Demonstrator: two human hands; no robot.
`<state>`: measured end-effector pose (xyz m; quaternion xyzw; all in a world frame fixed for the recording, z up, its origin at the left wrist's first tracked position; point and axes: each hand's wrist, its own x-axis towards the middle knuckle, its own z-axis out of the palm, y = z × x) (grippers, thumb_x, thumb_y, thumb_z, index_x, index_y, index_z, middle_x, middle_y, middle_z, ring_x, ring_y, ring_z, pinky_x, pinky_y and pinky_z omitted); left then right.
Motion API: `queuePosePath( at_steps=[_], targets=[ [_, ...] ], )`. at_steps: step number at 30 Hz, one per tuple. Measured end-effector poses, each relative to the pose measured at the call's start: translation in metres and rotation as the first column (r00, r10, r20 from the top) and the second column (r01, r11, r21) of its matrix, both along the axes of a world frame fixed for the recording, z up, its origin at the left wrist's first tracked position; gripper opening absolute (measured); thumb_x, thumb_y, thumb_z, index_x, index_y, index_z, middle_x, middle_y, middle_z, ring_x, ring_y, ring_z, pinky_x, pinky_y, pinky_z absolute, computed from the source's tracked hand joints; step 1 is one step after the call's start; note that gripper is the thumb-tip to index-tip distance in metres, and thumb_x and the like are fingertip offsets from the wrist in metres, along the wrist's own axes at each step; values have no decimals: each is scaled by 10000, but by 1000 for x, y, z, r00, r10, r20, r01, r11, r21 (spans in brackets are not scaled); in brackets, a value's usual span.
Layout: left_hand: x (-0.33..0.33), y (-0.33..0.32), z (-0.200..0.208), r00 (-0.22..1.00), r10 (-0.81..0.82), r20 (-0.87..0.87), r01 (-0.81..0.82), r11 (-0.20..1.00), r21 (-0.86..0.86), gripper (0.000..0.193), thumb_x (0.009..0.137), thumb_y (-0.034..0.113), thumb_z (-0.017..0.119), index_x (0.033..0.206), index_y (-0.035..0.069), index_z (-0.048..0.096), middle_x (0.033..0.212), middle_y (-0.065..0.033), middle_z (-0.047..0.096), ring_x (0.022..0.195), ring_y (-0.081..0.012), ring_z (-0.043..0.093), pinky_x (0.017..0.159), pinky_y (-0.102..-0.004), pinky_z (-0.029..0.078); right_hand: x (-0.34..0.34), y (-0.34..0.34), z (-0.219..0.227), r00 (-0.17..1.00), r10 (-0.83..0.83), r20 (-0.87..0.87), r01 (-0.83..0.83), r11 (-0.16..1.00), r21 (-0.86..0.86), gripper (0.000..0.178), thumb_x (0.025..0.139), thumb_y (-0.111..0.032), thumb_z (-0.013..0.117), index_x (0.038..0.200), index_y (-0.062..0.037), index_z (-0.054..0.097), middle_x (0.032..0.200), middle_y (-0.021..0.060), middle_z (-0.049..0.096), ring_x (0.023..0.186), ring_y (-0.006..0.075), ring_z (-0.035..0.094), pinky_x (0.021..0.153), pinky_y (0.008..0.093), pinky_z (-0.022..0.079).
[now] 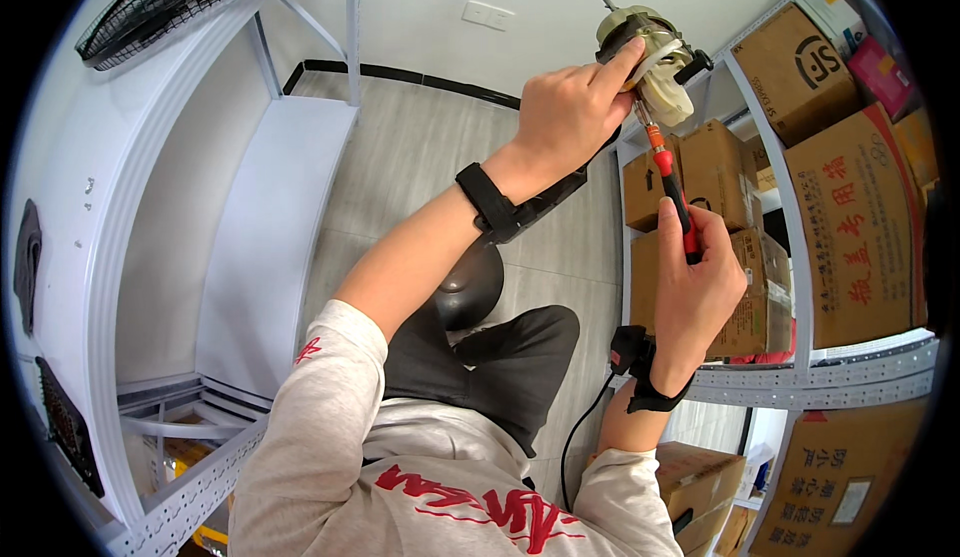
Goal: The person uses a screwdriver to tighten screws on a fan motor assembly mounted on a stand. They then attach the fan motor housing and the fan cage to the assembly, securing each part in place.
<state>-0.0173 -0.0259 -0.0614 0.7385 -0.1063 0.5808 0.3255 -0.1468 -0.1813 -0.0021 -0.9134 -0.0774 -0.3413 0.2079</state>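
Your left hand (570, 107) is reaching up to the motor unit (660, 42), its index finger lying along the housing and the other fingers curling below; you are hiding their tips from view, so I cannot tell whether they are gripping anything. Your right hand (703, 267) is closing around the red-and-black handle of a screwdriver (672, 185), the thumb lying along the grip. The screwdriver is pointing up and slightly left, its shaft running to the underside of the motor unit; the exact contact at its tip is staying too small to tell. The motor unit, pale green with dark parts, is standing above the floor (400, 147) in front of you, near the white wall (420, 7).

You are wearing a black strap (487, 200) on your left wrist and another band (660, 395) on your right. Below your left forearm, a rounded black object (470, 287) is sitting beside your dark trousers (520, 362). At your left, a black wire grille (180, 2) is resting on the white counter (75, 142), with small metal pieces (89, 187) lying nearer you. At your right, cardboard boxes (855, 227) are filling the shelving (780, 382).
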Motion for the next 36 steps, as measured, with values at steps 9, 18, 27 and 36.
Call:
queuePosePath(
  at_steps=[9, 18, 27, 36],
  targets=[
    [0, 1, 1, 1000, 11, 10, -11, 1000, 21, 630, 751, 139, 783, 1353, 171, 602, 725, -34, 680, 587, -216, 637, 498, -333, 480, 5, 2, -7, 985, 21, 170, -18, 1000, -23, 227, 893, -250, 763, 911, -31, 704, 625, 40, 563, 538, 130, 489, 516, 277, 413],
    [0, 0, 1, 1000, 6, -1, -6, 1000, 23, 644, 750, 131, 790, 1362, 174, 594, 741, -37, 688, 594, -215, 641, 504, -331, 482, 8, -4, -10, 998, 29, 56, -35, 994, 107, 264, 908, -268, 753, 903, -8, 709, 569, 3, 496, 502, 97, 417, 475, 259, 346],
    [1, -2, -1, 1000, 23, 0, -23, 1000, 11, 653, 758, 155, 805, 1375, 184, 592, 761, -51, 710, 607, -222, 657, 513, -324, 489, 6, 1, -13, 999, 30, 30, -34, 989, 147, 254, 918, -257, 736, 894, -5, 712, 545, 6, 487, 476, 102, 407, 466, 270, 350],
    [0, 14, 1, 1000, -19, -7, 19, 1000, -23, 605, 759, 176, 820, 1335, 195, 637, 657, -50, 622, 521, -192, 555, 483, -321, 426, -18, -16, -21, 987, 159, 38, -163, 933, 322, 168, 915, -154, 730, 930, 4, 676, 598, 5, 565, 505, 61, 495, 487, 228, 374]
  ],
)
